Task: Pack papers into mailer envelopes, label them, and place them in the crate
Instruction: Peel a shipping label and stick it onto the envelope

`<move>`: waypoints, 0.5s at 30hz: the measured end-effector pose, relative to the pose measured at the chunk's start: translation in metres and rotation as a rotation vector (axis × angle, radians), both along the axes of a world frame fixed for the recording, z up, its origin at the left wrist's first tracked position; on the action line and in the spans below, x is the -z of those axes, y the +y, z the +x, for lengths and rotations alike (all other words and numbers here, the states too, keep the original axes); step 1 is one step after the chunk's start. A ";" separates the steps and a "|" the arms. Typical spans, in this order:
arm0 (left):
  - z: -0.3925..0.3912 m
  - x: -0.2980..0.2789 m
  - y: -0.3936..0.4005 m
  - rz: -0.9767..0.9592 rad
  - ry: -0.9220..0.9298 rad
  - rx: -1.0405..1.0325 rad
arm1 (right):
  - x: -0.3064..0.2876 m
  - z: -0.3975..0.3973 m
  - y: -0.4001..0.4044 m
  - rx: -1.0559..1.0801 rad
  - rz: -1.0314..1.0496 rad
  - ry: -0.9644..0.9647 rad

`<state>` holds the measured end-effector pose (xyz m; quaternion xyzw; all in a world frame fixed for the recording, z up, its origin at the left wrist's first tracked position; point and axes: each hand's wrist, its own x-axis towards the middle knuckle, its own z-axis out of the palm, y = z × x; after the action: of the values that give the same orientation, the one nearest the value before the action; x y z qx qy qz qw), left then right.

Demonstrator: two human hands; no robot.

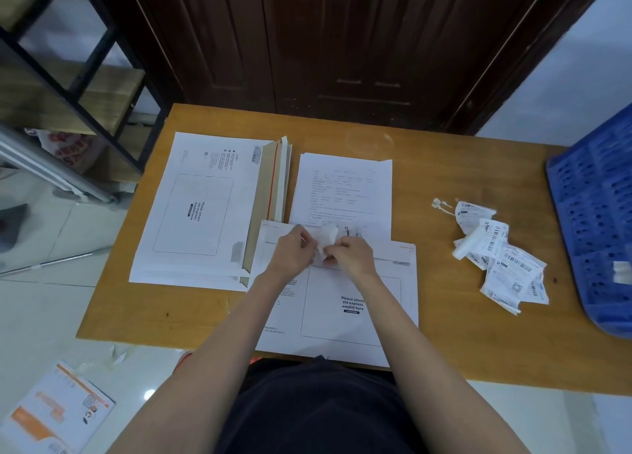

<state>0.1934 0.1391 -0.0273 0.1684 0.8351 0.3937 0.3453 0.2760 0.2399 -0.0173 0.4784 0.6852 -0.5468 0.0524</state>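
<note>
Left hand (293, 252) and right hand (352, 253) both pinching a crumpled label (326, 240), its print hidden, over mailer envelope (352, 303).

Honey-orange worktop (444, 166), white envelope (393, 317) with a thin grey outlined box and black lettering, white envelope stack (191, 211) showing brown card edges and a red strip, black-barcoded white labels (502, 258), blue perforated crate (595, 221), dark brown door (342, 43)

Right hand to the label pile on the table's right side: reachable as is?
Probably yes, once freed. The right hand and left hand both pinch a label. Bare table lies between it and the label pile.
</note>
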 end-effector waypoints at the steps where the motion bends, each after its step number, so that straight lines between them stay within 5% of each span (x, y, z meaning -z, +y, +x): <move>1: 0.000 -0.003 0.001 0.007 -0.118 -0.055 | -0.003 0.000 0.002 0.013 -0.017 0.030; 6: 0.002 -0.009 -0.001 0.073 -0.338 -0.033 | -0.007 -0.002 0.002 0.159 -0.155 0.066; 10: 0.008 -0.001 -0.006 0.166 -0.119 -0.031 | -0.007 -0.003 0.005 0.291 -0.272 0.084; 15: 0.010 0.001 -0.004 0.227 0.143 0.018 | -0.008 -0.002 0.003 0.298 -0.173 0.034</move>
<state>0.2033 0.1351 -0.0287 0.2415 0.8061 0.4696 0.2672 0.2743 0.2424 -0.0097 0.5590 0.5579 -0.6134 0.0003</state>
